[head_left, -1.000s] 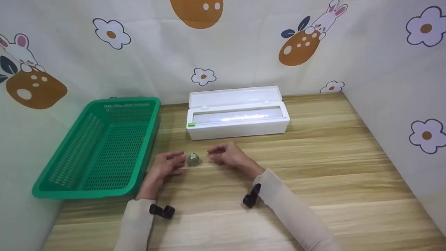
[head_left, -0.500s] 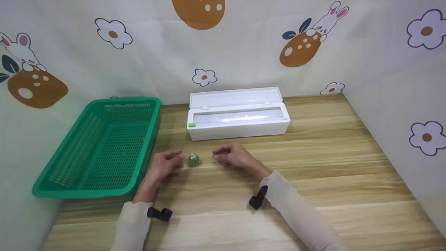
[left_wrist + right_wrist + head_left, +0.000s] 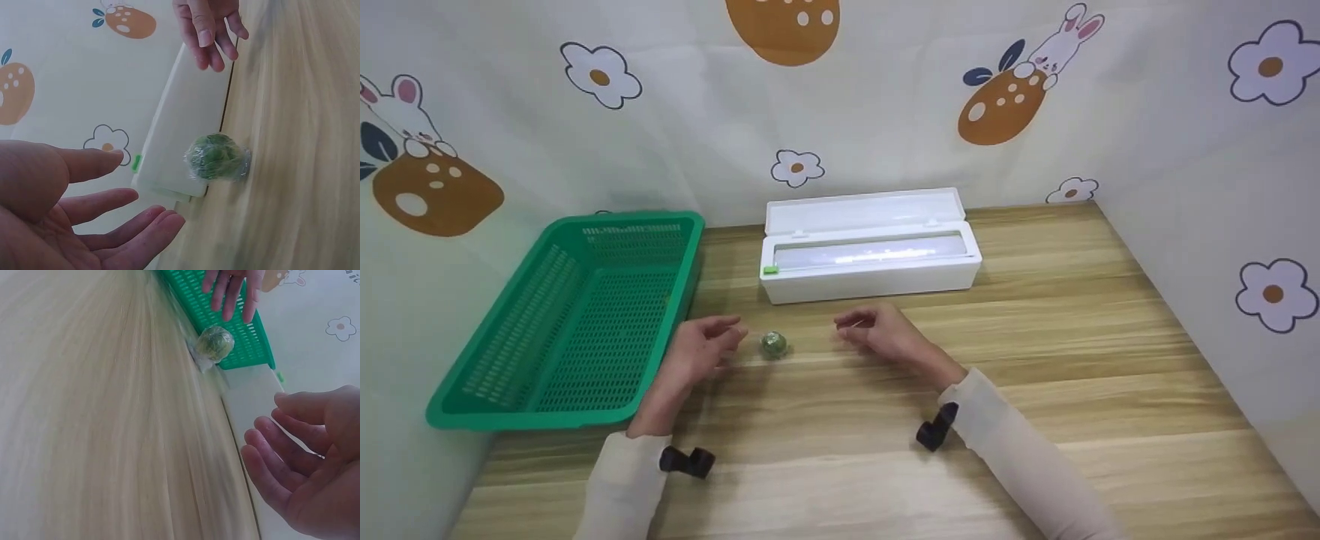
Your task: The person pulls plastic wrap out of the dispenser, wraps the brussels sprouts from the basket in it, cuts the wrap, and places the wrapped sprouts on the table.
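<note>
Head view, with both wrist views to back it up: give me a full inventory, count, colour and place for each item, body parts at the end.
Wrapped ball: one, green under clear film, on the table between the hands
Basket: one, green, at the table's left
Long box: one, white, behind the ball
Box lid: one, white, raised at the box's back
Slider: one, bright green, box's left end
Table: one, light wood-grain, under everything
Printed cloth: off-white with brown fruits, rabbits, flowers, behind and at both sides
Wrist devices: two, black, one per cuff
Sleeves: two, cream, on both arms
Left grip: one, bare, left of the ball, apart
Right grip: one, bare, right of the ball, apart
</note>
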### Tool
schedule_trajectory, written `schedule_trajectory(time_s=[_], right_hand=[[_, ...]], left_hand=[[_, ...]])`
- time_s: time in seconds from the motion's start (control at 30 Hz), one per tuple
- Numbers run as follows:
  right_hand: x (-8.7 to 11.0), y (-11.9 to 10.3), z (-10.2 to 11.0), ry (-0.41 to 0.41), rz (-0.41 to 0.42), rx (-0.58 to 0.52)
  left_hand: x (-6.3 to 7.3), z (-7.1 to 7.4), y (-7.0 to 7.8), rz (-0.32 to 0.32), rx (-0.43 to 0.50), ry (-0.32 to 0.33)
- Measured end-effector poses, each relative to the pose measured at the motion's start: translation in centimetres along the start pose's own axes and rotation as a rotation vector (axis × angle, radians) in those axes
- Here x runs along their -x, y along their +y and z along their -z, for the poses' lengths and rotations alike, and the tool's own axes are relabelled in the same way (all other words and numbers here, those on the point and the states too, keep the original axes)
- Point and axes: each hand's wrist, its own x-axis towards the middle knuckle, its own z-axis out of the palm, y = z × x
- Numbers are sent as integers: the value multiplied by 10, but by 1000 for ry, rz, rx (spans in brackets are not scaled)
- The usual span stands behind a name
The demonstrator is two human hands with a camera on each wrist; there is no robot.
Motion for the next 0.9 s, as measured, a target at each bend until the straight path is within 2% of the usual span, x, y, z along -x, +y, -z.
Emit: schedule_trajectory(time_s=[0.3, 0.5, 0.7, 0.9], right_hand=[[8, 1, 8, 20, 67, 63], [13, -2, 16, 52, 101, 111], [14, -8, 33, 124, 191, 162], [16, -20, 57, 194, 256, 208]], left_hand=[[2, 25, 24, -14, -104, -6], [3, 43, 36, -90, -141, 16], [-6, 48, 50, -92, -224, 26], [-19, 46, 69, -67, -227, -31]])
